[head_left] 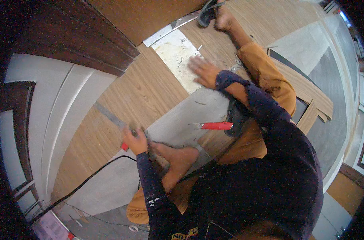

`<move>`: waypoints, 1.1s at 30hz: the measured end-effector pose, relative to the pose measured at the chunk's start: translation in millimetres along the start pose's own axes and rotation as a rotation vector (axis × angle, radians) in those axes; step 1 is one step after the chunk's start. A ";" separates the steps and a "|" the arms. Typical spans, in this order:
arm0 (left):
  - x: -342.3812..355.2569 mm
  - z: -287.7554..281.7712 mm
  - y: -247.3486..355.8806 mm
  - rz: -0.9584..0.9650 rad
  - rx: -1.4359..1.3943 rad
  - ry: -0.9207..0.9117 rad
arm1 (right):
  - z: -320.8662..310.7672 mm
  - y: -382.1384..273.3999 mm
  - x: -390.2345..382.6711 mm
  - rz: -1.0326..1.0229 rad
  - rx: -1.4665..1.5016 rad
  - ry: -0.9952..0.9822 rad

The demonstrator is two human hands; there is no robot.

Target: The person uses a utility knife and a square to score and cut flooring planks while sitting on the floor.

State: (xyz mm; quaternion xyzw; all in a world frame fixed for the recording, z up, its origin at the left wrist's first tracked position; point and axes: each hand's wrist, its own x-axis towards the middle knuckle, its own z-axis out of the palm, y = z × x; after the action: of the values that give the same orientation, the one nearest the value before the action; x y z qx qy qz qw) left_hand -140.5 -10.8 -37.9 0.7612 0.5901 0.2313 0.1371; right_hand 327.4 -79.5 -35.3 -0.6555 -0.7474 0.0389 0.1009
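Observation:
My left hand (135,141) is closed around the near end of a flat grey metal strip (109,116), like a ruler, lying over the wood-look planks (150,92). A small red piece (124,147) shows beside that hand; whether it belongs to the strip I cannot tell. My right hand (205,71), blurred by motion, is stretched out with fingers spread over a whitish bare patch (176,56) between the planks. Nothing shows in it. A red-handled knife (216,125) lies on the grey floor strip (190,108) between my arms, its thin blade pointing left.
Cut plank pieces (310,92) lie to the right beside my leg. A black cable (90,178) runs across the lower left. Brown door panel (82,36) and metal threshold strip (170,29) border the far side. My bare feet (182,158) rest on the floor.

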 end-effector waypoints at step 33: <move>-23.3 21.7 65.8 0.042 -0.280 -0.188 | 26.6 70.9 77.7 0.470 -0.258 -0.025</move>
State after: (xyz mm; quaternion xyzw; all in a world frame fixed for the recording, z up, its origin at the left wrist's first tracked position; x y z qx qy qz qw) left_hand -79.0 -49.3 -29.2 0.7652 0.5204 0.2420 0.2916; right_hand 381.6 8.9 -67.0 -0.8179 -0.5747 -0.0262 -0.0045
